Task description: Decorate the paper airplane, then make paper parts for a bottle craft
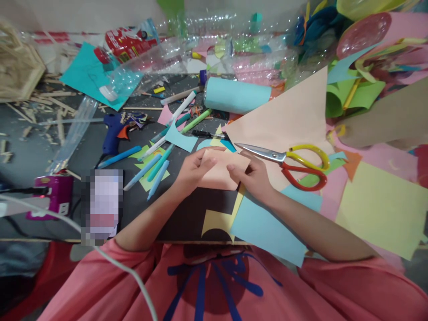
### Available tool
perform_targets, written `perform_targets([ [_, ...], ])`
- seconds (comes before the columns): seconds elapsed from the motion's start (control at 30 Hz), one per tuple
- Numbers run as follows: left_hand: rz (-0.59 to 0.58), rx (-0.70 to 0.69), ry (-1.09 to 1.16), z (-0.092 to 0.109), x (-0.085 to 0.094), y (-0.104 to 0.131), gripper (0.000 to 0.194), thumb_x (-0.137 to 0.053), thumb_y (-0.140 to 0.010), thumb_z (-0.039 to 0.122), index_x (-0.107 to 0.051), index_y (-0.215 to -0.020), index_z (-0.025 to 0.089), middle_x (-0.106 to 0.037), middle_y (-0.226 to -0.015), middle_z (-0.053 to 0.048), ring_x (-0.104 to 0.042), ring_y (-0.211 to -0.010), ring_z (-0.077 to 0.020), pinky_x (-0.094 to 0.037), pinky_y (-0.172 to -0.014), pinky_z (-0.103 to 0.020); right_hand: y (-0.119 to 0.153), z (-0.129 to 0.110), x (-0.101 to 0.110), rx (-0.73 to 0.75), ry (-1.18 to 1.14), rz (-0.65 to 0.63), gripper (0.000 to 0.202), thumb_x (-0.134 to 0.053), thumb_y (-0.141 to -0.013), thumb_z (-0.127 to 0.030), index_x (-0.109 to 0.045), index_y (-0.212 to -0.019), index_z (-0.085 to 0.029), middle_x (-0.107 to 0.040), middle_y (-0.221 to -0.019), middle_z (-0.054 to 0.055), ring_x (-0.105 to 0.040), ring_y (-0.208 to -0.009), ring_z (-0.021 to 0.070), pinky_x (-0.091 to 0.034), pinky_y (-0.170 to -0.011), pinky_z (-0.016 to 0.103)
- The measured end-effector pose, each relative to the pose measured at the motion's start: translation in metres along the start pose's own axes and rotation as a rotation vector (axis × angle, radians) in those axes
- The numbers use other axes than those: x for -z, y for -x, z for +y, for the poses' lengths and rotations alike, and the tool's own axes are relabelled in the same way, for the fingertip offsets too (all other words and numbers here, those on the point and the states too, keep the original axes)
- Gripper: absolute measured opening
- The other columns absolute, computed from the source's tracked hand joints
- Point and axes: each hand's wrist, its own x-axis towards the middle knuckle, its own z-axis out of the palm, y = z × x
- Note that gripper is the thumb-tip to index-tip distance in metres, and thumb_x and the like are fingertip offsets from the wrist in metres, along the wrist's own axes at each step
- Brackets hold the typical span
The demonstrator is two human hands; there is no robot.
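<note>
A small piece of peach paper (pixel 223 171) is held between my two hands just above the dark table. My left hand (pixel 194 171) grips its left side, thumb on top and fingers beneath. On the right edge, my right hand (pixel 256 176) pinches the same paper, thumb on its face. Scissors (pixel 284 161) with one yellow and one red handle lie just beyond my right hand, on a larger peach sheet (pixel 284 116). A black pen (pixel 207 134) lies beyond the held paper. Below my right forearm is a light blue sheet (pixel 267 227).
Several markers (pixel 157 162) and a blue glue gun (pixel 113 133) lie to the left, near a phone (pixel 103 205) and a purple power strip (pixel 53 196). A blue-wrapped cylinder (pixel 237 95) and plastic bottles stand behind. Yellow paper (pixel 384 209) covers the right. A white cable (pixel 110 258) crosses the lower left.
</note>
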Motion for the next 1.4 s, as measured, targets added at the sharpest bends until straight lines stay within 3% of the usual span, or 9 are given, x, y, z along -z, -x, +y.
perform_targets([
  [0.17,0.022,-0.043,0.061,-0.003,0.002,-0.002,0.038,-0.078,-0.072,0.052,-0.076,-0.093,0.019,-0.072,-0.081,-0.003,-0.065,-0.077,-0.0185,-0.05,-0.072,-0.027,-0.002,0.007,-0.002,-0.06,-0.122,0.045,0.042,-0.063,-0.082,-0.064,-0.047,-0.088,-0.025,-0.048,-0.073,-0.004,-0.04,-0.056,0.0108,-0.036,-0.051,0.026],
  [0.27,0.004,-0.019,0.083,-0.002,0.002,-0.002,0.042,-0.078,-0.071,0.053,-0.075,-0.096,0.019,-0.073,-0.084,-0.004,-0.065,-0.076,-0.0192,-0.051,-0.072,-0.028,-0.005,0.008,-0.002,-0.024,-0.146,0.056,0.048,-0.059,-0.081,-0.07,-0.048,-0.102,-0.028,-0.056,-0.085,0.0,-0.05,-0.065,0.0135,-0.043,-0.056,0.027],
  [0.4,-0.036,-0.02,0.044,-0.001,0.002,-0.001,0.039,-0.074,-0.074,0.049,-0.075,-0.099,0.019,-0.073,-0.088,-0.005,-0.065,-0.078,-0.0194,-0.05,-0.07,-0.026,-0.007,0.003,0.001,-0.071,-0.202,-0.032,0.043,-0.065,-0.079,-0.065,-0.055,-0.091,-0.025,-0.06,-0.081,0.0,-0.057,-0.07,0.0155,-0.047,-0.059,0.029],
  [0.53,-0.011,-0.039,0.018,0.001,0.002,-0.002,0.03,-0.073,-0.073,0.042,-0.076,-0.093,0.019,-0.071,-0.081,-0.003,-0.062,-0.07,-0.0166,-0.047,-0.064,-0.024,-0.008,-0.002,0.003,-0.168,-0.316,-0.029,0.04,-0.073,-0.074,-0.058,-0.056,-0.079,-0.022,-0.049,-0.061,-0.006,-0.044,-0.053,0.0095,-0.037,-0.051,0.025],
  [0.63,0.062,-0.053,-0.042,0.004,0.001,-0.002,0.023,-0.076,-0.069,0.036,-0.074,-0.084,0.018,-0.067,-0.072,0.0,-0.057,-0.063,-0.0143,-0.044,-0.06,-0.023,-0.01,-0.001,0.003,-0.178,-0.319,-0.017,0.041,-0.076,-0.071,-0.056,-0.055,-0.073,-0.021,-0.045,-0.057,-0.008,-0.038,-0.05,0.0077,-0.033,-0.05,0.024],
  [0.9,0.131,-0.088,-0.11,0.003,0.002,-0.002,0.026,-0.078,-0.071,0.041,-0.073,-0.085,0.019,-0.063,-0.065,0.001,-0.054,-0.062,-0.0146,-0.04,-0.06,-0.026,-0.014,-0.002,0.005,-0.208,-0.332,-0.054,0.048,-0.07,-0.071,-0.067,-0.056,-0.071,-0.021,-0.046,-0.055,-0.007,-0.039,-0.049,0.0079,-0.031,-0.047,0.024],
  [1.03,0.118,-0.091,-0.122,0.0,0.003,-0.002,0.029,-0.078,-0.073,0.037,-0.073,-0.097,0.022,-0.044,-0.049,0.007,-0.038,-0.049,-0.0103,-0.032,-0.054,-0.025,-0.016,-0.003,0.007,-0.184,-0.313,-0.027,0.049,-0.071,-0.07,-0.068,-0.057,-0.068,-0.02,-0.046,-0.056,-0.006,-0.04,-0.051,0.0082,-0.033,-0.049,0.024],
  [1.13,0.122,-0.114,-0.146,0.0,0.004,-0.002,0.024,-0.078,-0.074,0.035,-0.072,-0.093,0.022,-0.035,-0.046,0.008,-0.03,-0.046,-0.0092,-0.027,-0.051,-0.025,-0.017,-0.003,0.008,-0.189,-0.321,-0.02,0.049,-0.073,-0.068,-0.066,-0.058,-0.068,-0.02,-0.047,-0.055,-0.006,-0.039,-0.05,0.0078,-0.033,-0.049,0.024],
  [1.4,0.121,-0.141,-0.172,0.0,0.004,-0.003,0.016,-0.075,-0.075,0.035,-0.071,-0.085,0.022,-0.048,-0.053,0.004,-0.038,-0.05,-0.0111,-0.03,-0.054,-0.026,-0.017,-0.001,0.008,-0.184,-0.351,-0.035,0.045,-0.074,-0.071,-0.063,-0.06,-0.069,-0.02,-0.048,-0.055,-0.005,-0.04,-0.05,0.0081,-0.03,-0.046,0.023],
])
